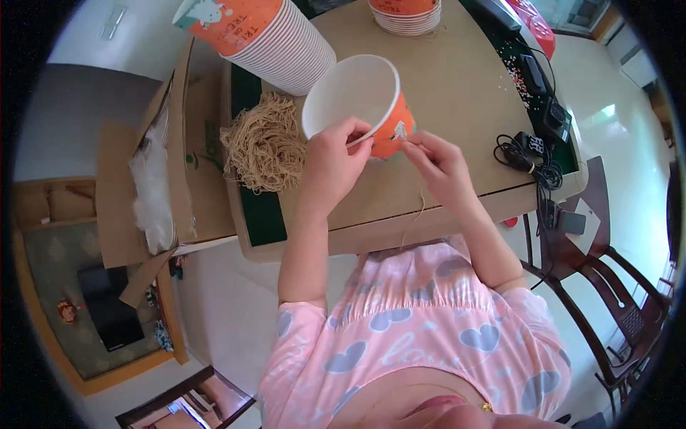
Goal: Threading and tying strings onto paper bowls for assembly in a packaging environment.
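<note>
A white-lined paper bucket (350,89) with an orange printed outside stands tilted on the table in front of me. My left hand (334,163) is closed on its near rim, thumb and fingers pinching the edge. Close by on the right, my right hand (441,166) pinches a thin beige string at the bucket's orange side. A loose length of string (420,212) hangs below that hand over the table's front edge. Whether the string passes through the bucket's wall is too small to tell. To the left of my left hand lies a tangled heap of beige string (266,145).
A tall nested stack of the same buckets (286,46) leans at the back left; another stack (407,20) stands at the far edge. An open cardboard box (182,136) adjoins the table's left side. Black cables (525,154) lie on the right, near a dark wooden chair (607,307).
</note>
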The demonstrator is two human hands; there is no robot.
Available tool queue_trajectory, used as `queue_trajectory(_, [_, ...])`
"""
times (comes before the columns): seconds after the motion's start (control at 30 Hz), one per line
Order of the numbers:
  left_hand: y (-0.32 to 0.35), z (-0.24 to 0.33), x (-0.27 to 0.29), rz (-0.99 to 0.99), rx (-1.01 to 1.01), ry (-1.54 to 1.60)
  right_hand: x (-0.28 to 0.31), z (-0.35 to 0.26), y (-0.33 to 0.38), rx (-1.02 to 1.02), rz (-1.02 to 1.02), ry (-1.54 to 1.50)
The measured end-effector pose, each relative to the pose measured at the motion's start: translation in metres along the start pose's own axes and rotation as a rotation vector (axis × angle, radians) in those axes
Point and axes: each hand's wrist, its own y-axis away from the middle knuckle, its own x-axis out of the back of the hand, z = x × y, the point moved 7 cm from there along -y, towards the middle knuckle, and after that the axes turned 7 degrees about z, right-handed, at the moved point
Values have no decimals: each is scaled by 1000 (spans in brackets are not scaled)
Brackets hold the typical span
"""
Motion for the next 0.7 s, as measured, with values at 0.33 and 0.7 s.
queue_trajectory(0.33, [1, 2, -11, -101, 127, 94, -18, 13, -16, 58, -127, -78])
queue_trajectory(0.7, [2, 2, -17, -86, 116, 156, -16, 15, -18, 44, -140, -59])
